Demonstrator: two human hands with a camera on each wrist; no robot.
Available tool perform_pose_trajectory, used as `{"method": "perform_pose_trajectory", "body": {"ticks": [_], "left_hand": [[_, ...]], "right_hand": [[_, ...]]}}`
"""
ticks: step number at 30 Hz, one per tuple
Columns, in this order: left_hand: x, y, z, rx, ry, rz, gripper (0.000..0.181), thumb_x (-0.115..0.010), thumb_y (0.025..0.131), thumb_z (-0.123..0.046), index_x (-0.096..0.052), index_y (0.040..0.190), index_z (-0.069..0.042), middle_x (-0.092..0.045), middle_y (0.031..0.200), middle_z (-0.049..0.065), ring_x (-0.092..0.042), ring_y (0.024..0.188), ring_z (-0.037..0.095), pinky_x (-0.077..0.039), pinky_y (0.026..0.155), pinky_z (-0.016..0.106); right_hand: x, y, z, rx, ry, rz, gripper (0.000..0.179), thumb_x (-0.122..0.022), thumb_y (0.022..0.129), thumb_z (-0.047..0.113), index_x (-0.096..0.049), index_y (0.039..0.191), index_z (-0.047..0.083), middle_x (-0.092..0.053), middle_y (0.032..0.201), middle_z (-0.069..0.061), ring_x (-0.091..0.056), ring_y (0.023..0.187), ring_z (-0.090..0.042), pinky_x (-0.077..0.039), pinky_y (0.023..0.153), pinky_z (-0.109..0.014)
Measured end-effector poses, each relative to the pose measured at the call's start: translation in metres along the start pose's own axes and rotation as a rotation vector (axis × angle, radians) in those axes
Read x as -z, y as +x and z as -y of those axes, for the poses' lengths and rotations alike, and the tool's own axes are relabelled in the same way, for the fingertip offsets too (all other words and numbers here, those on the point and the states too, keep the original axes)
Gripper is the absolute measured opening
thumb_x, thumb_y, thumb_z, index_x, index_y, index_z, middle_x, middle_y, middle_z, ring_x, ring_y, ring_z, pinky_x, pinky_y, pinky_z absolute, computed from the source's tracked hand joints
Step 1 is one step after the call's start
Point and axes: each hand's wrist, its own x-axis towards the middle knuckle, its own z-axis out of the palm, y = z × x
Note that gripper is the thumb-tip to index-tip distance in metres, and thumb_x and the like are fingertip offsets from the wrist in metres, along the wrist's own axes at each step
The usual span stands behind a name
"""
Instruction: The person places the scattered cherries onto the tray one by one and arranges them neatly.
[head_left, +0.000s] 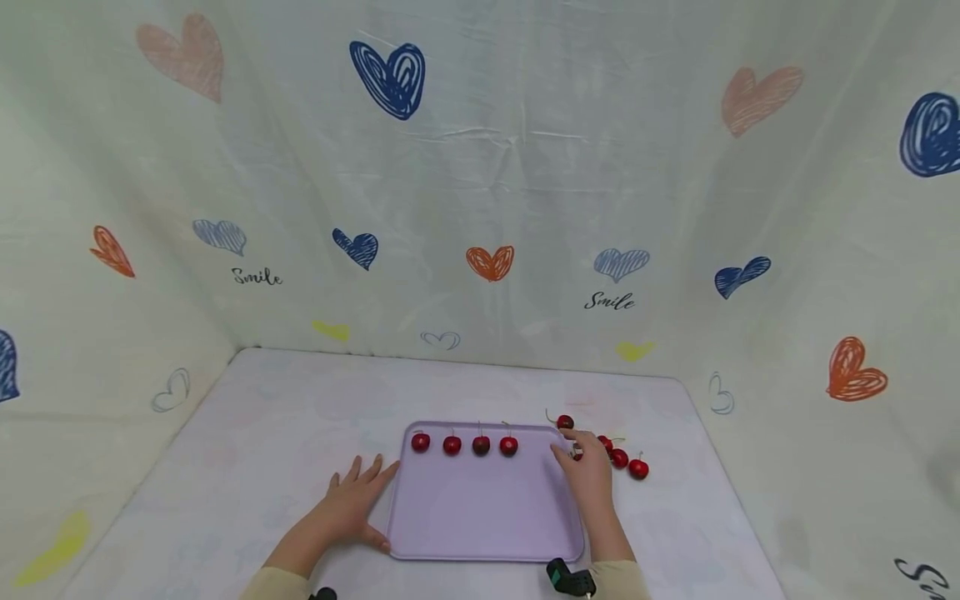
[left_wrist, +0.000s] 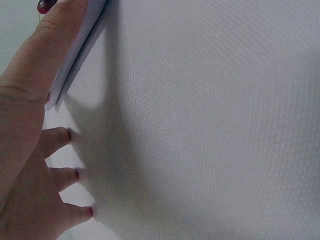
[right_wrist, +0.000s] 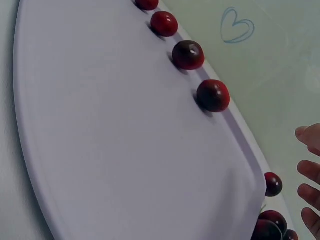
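A row of several dark red cherries (head_left: pixel 481 445) lies along the far edge of a light purple tray (head_left: pixel 483 508). At the tray's left edge rests my left hand (head_left: pixel 348 504), fingers spread, its thumb (left_wrist: pixel 47 47) along the rim in the left wrist view. My right hand (head_left: pixel 588 471) is over the tray's far right corner, thumb and forefinger apart. More cherries (head_left: pixel 618 458) lie just beyond and right of it, some partly hidden by it. One stemmed cherry (head_left: pixel 565 422) sits just past that corner. Nothing shows between the right fingers (right_wrist: pixel 310 170).
A pale cloth covers the table (head_left: pixel 285 417). Behind and at the sides hangs a light curtain (head_left: pixel 525 183) printed with hearts and "Smile". A small black and green device (head_left: pixel 570 578) is at the right wrist, by the tray's near right corner.
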Motion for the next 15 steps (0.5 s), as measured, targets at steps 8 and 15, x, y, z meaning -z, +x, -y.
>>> {"method": "perform_pose_trajectory", "body": {"ticks": [8, 15], "left_hand": [[-0.001, 0.0, 0.001, 0.004, 0.009, 0.004, 0.121, -0.091, 0.05, -0.054, -0.038, 0.148, -0.007, -0.032, 0.151, 0.028, -0.015, 0.137, 0.058, -0.011, 0.1, 0.079], [-0.001, 0.002, 0.001, 0.006, 0.015, 0.002, 0.121, -0.091, 0.049, -0.054, -0.039, 0.148, -0.006, -0.032, 0.151, 0.028, -0.015, 0.137, 0.059, -0.011, 0.099, 0.079]], "right_hand": [[0.022, 0.0, -0.018, -0.044, 0.016, -0.034, 0.035, -0.076, 0.085, 0.014, -0.069, 0.116, 0.002, -0.065, 0.11, -0.015, -0.058, 0.102, -0.031, -0.048, 0.086, -0.047], [0.038, -0.002, -0.032, -0.051, 0.026, -0.111, 0.031, -0.076, 0.083, 0.008, -0.07, 0.112, -0.001, -0.066, 0.107, -0.017, -0.057, 0.096, -0.032, -0.045, 0.085, -0.044]]}}
